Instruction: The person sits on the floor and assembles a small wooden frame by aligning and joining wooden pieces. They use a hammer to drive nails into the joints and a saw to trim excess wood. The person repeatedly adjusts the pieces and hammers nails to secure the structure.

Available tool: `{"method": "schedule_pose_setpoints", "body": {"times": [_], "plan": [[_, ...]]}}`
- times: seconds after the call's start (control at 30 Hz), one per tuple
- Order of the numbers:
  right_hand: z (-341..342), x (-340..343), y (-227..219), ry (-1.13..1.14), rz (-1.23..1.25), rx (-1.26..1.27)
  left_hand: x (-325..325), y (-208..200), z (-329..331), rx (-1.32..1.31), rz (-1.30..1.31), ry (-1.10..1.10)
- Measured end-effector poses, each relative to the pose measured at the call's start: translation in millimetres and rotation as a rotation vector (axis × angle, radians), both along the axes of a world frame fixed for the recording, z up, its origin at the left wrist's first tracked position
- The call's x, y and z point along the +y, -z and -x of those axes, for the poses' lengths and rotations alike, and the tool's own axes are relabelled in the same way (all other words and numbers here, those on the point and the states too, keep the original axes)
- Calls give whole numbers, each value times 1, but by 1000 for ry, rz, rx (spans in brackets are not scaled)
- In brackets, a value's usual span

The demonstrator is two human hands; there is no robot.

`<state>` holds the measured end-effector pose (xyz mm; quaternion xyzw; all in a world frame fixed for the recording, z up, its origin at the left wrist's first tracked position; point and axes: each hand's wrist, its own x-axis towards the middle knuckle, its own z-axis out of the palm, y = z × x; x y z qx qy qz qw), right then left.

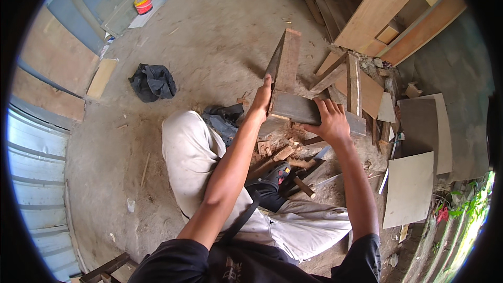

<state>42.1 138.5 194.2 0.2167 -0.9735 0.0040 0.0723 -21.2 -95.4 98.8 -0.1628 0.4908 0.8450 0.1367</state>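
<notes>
A small wooden frame of joined boards, stool-like in shape, is held up in front of me. One wide board juts away from its left end, and a narrower strip rises near the right end. My left hand grips the left corner, its fingers mostly hidden behind the wood. The fingers of my right hand curl over the top edge of the dark plank, with the thumb on its near face. Beneath lie wood offcuts, a wooden-handled tool and a blade-like strip, partly covered.
My legs are folded close beneath the frame. A black crumpled bag lies on the concrete floor at left. Large wooden frames lean at the far right, with panels nearer. A red-and-yellow tub stands far left.
</notes>
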Motion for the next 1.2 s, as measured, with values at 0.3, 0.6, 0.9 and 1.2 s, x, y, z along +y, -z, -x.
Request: {"method": "schedule_pose_setpoints", "body": {"times": [0.3,0.6,0.9,1.2], "plan": [[-2,-1,-3,21,11,-41,0,-4,0,19,-88,48],[-2,-4,-4,18,25,-63,-16,-34,1,25,142,240],[-4,-6,-5,7,49,-59,-6,-58,-13,86,530,133],[-4,-9,-7,-3,49,-33,-13,-26,-84,669,544,-185]]}}
